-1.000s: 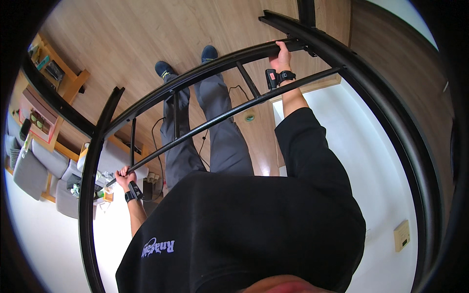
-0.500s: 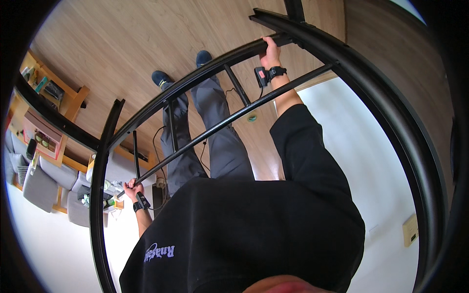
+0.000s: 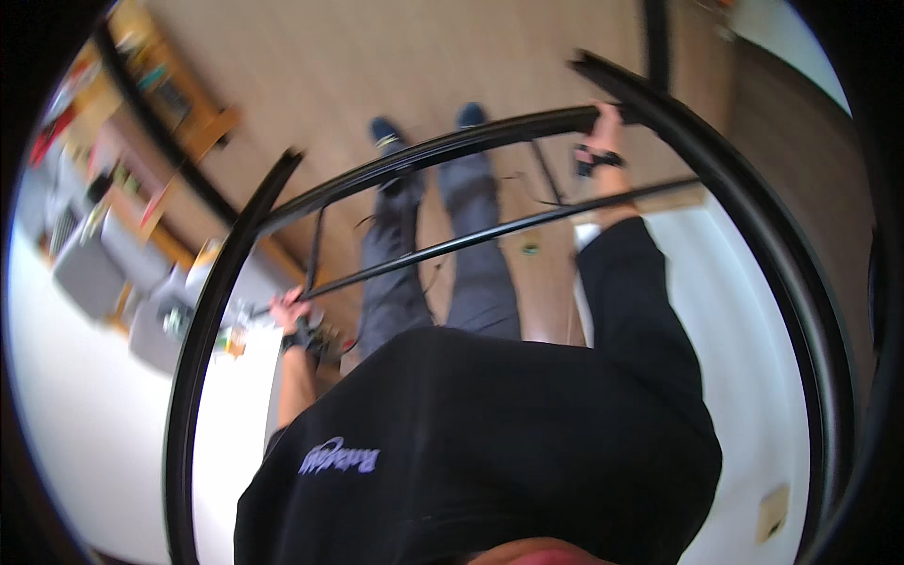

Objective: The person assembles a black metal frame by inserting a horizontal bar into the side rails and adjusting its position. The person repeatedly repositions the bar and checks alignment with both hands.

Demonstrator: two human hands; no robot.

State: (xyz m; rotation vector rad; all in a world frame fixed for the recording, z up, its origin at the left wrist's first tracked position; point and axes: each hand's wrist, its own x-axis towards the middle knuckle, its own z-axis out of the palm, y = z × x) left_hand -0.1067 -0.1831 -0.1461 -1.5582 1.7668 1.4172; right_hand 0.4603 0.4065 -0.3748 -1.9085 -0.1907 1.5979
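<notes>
A large black metal frame (image 3: 452,143) with long rails, a thinner rod (image 3: 443,247) and short crossbars spans in front of my body. My left hand (image 3: 288,309) is closed around the thin rod near its left end, by a side rail (image 3: 209,348). Up at the right, my right hand (image 3: 607,125) grips the thicker rail close to where it meets the right-hand side rail (image 3: 753,221). The fingers of both hands are partly hidden and softened by motion blur. A dark band with a small device (image 3: 598,160) sits on my right wrist.
My legs and dark shoes (image 3: 471,115) show on the wood floor (image 3: 377,56), beyond the thicker rail. Grey seats (image 3: 104,268) and wooden furniture (image 3: 202,132) holding small items stand at the left. A white wall (image 3: 744,395) with a beige plate (image 3: 772,513) is at the right.
The view has swung, so the floor, my feet and both hands sit further right in the picture. The frame's rails look more level. Both hands keep their grip.
</notes>
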